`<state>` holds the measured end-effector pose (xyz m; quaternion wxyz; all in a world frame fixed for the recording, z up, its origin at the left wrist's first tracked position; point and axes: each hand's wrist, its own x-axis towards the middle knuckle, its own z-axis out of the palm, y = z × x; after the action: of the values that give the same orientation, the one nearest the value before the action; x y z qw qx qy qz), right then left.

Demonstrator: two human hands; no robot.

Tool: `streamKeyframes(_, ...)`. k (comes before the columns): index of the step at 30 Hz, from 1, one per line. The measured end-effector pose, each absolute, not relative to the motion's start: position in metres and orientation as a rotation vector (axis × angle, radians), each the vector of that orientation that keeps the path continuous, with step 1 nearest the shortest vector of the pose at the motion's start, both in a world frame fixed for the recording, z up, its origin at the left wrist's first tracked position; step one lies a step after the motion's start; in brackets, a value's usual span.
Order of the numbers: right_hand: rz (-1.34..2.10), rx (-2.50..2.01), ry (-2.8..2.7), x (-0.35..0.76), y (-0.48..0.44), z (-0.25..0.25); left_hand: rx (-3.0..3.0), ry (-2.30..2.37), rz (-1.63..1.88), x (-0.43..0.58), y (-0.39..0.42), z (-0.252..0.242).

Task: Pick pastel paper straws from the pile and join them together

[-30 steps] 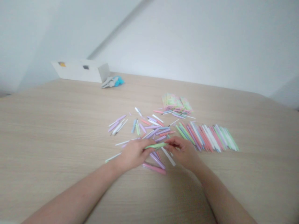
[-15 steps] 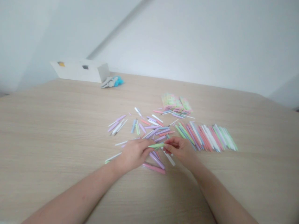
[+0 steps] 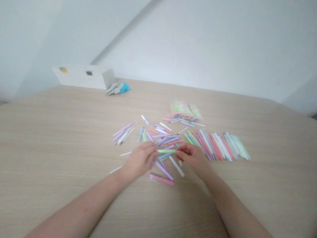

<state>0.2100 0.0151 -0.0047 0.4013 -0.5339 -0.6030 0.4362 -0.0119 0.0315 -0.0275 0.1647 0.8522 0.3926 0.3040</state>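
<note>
A light green pen (image 3: 165, 151) is held level between my two hands, over a loose pile of pen parts. My left hand (image 3: 141, 158) pinches its left end, and my right hand (image 3: 193, 157) pinches its right end with thumb and fingertips. Beneath lie a purple pen barrel (image 3: 164, 170), a pink barrel (image 3: 161, 179) and a white one (image 3: 176, 166). Purple, blue, coral and white pieces (image 3: 162, 134) are scattered just beyond the hands. Whether the green pen is one piece or two joined parts is too blurred to tell.
To the right, a neat row of pastel pens (image 3: 218, 145) lies side by side. Behind the pile stand stacked green-and-pink packs (image 3: 184, 110). A white box (image 3: 81, 77) and a crumpled grey-and-blue cloth-like item (image 3: 118, 88) sit at the back left of the wooden table (image 3: 61, 138).
The green pen has turned from a slight tilt to nearly level, and more of it shows between my hands. Both hands stay close together over the pile.
</note>
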Motion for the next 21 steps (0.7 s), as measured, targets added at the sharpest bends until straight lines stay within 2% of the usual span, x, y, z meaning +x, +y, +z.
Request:
streamKeyframes(8, 1.093, -1.397, -1.613, 0.2094, 0.0147, -0.0104, 2.437, 1.064, 0.921, -0.0125, 0.0356, -0.0342)
streamKeyframes(21, 0.636, -1.338, -2.133, 0.2066, 0.007, -0.0078, 2.394, 0.948, 0.983, -0.0096, 0.0306, -0.0315)
